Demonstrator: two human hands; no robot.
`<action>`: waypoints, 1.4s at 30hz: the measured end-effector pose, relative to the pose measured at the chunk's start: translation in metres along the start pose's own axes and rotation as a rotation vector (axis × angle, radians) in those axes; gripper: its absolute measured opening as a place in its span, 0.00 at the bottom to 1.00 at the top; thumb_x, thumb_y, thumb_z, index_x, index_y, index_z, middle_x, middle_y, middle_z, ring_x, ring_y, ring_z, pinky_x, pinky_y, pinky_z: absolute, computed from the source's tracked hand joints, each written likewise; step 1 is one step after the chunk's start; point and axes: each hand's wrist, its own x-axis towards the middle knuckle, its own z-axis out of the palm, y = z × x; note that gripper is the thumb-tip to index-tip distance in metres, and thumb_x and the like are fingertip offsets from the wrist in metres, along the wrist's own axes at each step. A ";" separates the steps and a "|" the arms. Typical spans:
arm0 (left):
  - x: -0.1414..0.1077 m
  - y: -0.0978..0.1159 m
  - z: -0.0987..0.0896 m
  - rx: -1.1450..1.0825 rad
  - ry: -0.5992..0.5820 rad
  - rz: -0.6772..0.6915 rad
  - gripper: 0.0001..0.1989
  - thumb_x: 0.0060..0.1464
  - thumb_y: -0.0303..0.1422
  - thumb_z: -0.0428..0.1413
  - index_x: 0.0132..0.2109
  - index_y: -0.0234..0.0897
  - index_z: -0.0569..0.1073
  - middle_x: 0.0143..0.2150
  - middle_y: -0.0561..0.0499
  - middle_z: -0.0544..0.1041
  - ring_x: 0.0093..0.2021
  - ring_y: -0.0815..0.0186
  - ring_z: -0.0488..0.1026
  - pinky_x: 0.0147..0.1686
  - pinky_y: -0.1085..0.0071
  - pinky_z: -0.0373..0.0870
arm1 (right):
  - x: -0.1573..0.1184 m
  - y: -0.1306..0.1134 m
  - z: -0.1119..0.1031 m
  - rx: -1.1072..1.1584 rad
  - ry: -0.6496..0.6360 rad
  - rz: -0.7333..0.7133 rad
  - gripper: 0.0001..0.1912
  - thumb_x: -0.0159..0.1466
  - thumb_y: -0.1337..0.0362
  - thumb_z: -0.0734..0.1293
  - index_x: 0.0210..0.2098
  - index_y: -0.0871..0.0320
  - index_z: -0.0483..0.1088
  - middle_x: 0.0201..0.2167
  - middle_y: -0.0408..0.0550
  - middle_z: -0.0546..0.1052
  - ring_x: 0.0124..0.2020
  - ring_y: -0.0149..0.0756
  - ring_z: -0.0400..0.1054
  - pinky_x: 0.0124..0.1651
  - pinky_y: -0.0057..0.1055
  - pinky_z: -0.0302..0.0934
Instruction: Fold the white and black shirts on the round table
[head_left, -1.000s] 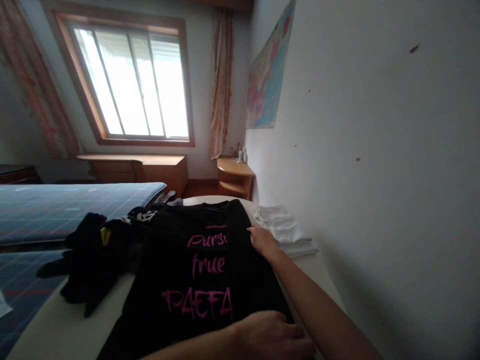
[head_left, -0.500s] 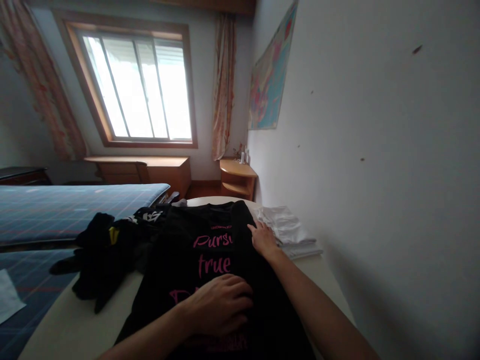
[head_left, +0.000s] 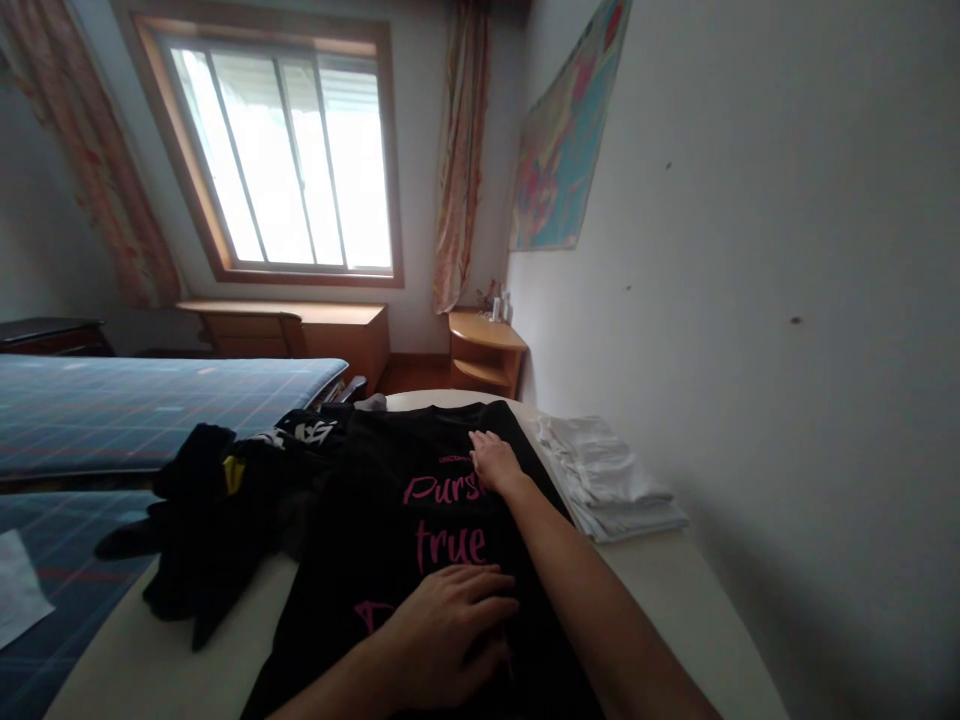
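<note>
A black T-shirt (head_left: 390,540) with pink lettering lies spread on the pale table, its neckline toward the far edge and its right side folded over. Resting on the lower lettering, my left hand (head_left: 454,630) has its fingers stretched out and slightly curved. My right hand (head_left: 493,462) lies flat near the top of the print, covering the end of a word, fingers extended. Neither hand grasps the cloth. Beside the shirt's right edge is a stack of folded white clothes (head_left: 600,470). Dark crumpled clothes (head_left: 217,530) are heaped on the left.
The rounded pale table (head_left: 675,610) stands close to the white wall at right. A bed with a blue plaid mattress (head_left: 150,410) is at left. Farther back are a wooden desk (head_left: 337,315), a corner shelf (head_left: 487,330) and a window (head_left: 285,160).
My right hand has moved left from the shirt's right edge onto the lettering near the top. My left hand stays on the lower print. The view has shifted slightly.
</note>
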 end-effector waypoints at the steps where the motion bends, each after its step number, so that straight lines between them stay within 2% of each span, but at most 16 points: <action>1: 0.000 -0.004 0.001 0.028 0.045 -0.044 0.22 0.60 0.32 0.53 0.61 0.47 0.70 0.65 0.51 0.70 0.65 0.58 0.65 0.66 0.56 0.60 | 0.003 0.001 0.001 -0.013 0.006 0.019 0.24 0.71 0.65 0.56 0.66 0.57 0.61 0.66 0.54 0.65 0.65 0.45 0.57 0.62 0.41 0.54; 3: 0.000 -0.012 0.004 0.088 0.104 -0.153 0.24 0.58 0.30 0.53 0.61 0.45 0.70 0.67 0.50 0.67 0.68 0.55 0.61 0.67 0.52 0.58 | 0.009 0.001 0.000 -0.040 0.020 0.048 0.24 0.72 0.65 0.54 0.65 0.55 0.62 0.64 0.54 0.68 0.62 0.46 0.59 0.59 0.43 0.56; 6: 0.000 -0.018 0.006 0.126 0.090 -0.273 0.30 0.56 0.31 0.55 0.66 0.43 0.65 0.72 0.46 0.58 0.71 0.49 0.53 0.67 0.46 0.55 | 0.017 -0.002 -0.003 -0.083 0.034 0.074 0.21 0.71 0.67 0.54 0.59 0.57 0.69 0.58 0.58 0.72 0.58 0.49 0.61 0.56 0.44 0.58; 9: 0.001 -0.017 0.006 0.125 0.046 -0.293 0.32 0.56 0.32 0.55 0.67 0.44 0.63 0.73 0.45 0.55 0.72 0.48 0.51 0.67 0.44 0.54 | 0.027 -0.007 -0.007 -0.117 0.046 0.103 0.19 0.68 0.70 0.56 0.54 0.61 0.72 0.55 0.63 0.72 0.56 0.51 0.62 0.53 0.44 0.59; 13: 0.003 -0.014 0.004 0.117 0.012 -0.309 0.31 0.56 0.32 0.54 0.67 0.43 0.63 0.73 0.45 0.55 0.72 0.48 0.50 0.68 0.43 0.52 | 0.036 -0.012 -0.009 -0.128 0.077 0.152 0.21 0.67 0.75 0.53 0.52 0.61 0.72 0.52 0.63 0.73 0.54 0.48 0.64 0.53 0.41 0.59; 16: 0.003 -0.014 0.004 0.114 0.016 -0.303 0.32 0.56 0.31 0.55 0.68 0.44 0.63 0.73 0.45 0.55 0.72 0.48 0.49 0.68 0.43 0.51 | 0.037 -0.013 -0.007 -0.112 0.105 0.196 0.22 0.70 0.74 0.50 0.52 0.61 0.71 0.51 0.63 0.74 0.52 0.47 0.66 0.53 0.42 0.58; 19: 0.003 -0.017 0.005 0.120 0.020 -0.292 0.33 0.56 0.31 0.55 0.68 0.44 0.62 0.74 0.46 0.53 0.73 0.48 0.47 0.68 0.42 0.49 | 0.035 -0.013 -0.003 -0.081 0.122 0.218 0.21 0.71 0.72 0.49 0.53 0.60 0.70 0.52 0.62 0.73 0.53 0.46 0.65 0.54 0.42 0.57; 23: 0.002 -0.020 0.008 0.144 0.011 -0.270 0.36 0.55 0.33 0.57 0.70 0.49 0.59 0.75 0.47 0.48 0.74 0.44 0.41 0.67 0.37 0.45 | 0.032 -0.011 0.003 -0.037 0.102 0.208 0.19 0.72 0.64 0.54 0.56 0.57 0.69 0.57 0.60 0.71 0.58 0.47 0.61 0.56 0.42 0.56; 26: 0.001 -0.021 0.008 0.137 -0.012 -0.249 0.38 0.56 0.36 0.58 0.71 0.51 0.55 0.75 0.47 0.46 0.73 0.43 0.41 0.67 0.36 0.45 | 0.031 -0.006 0.007 -0.001 0.049 0.185 0.22 0.72 0.55 0.56 0.61 0.54 0.66 0.65 0.54 0.65 0.65 0.47 0.54 0.64 0.46 0.48; 29: -0.001 -0.019 0.007 0.116 -0.036 -0.238 0.38 0.57 0.38 0.57 0.72 0.51 0.53 0.75 0.46 0.44 0.73 0.43 0.40 0.67 0.36 0.44 | 0.030 0.002 0.011 0.027 -0.003 0.218 0.27 0.71 0.50 0.54 0.66 0.53 0.62 0.70 0.50 0.58 0.70 0.51 0.46 0.68 0.52 0.40; 33: -0.002 -0.014 0.005 0.067 -0.089 -0.229 0.39 0.58 0.40 0.57 0.72 0.51 0.52 0.75 0.47 0.40 0.74 0.43 0.37 0.68 0.37 0.41 | 0.029 0.012 0.013 0.038 -0.031 0.324 0.30 0.71 0.50 0.52 0.68 0.56 0.59 0.72 0.51 0.54 0.71 0.56 0.41 0.68 0.59 0.35; 36: -0.002 -0.010 0.004 0.040 -0.130 -0.247 0.38 0.59 0.43 0.57 0.72 0.51 0.52 0.75 0.49 0.38 0.74 0.44 0.34 0.69 0.39 0.37 | 0.027 0.017 0.012 0.040 -0.045 0.376 0.31 0.71 0.50 0.51 0.69 0.57 0.57 0.72 0.52 0.52 0.72 0.57 0.39 0.68 0.61 0.33; 42: -0.001 -0.008 0.001 0.021 -0.133 -0.253 0.38 0.58 0.43 0.57 0.72 0.50 0.53 0.75 0.48 0.39 0.74 0.45 0.34 0.69 0.40 0.36 | 0.034 0.019 0.010 0.057 -0.077 0.390 0.30 0.72 0.49 0.51 0.70 0.52 0.56 0.73 0.50 0.50 0.72 0.59 0.37 0.67 0.64 0.32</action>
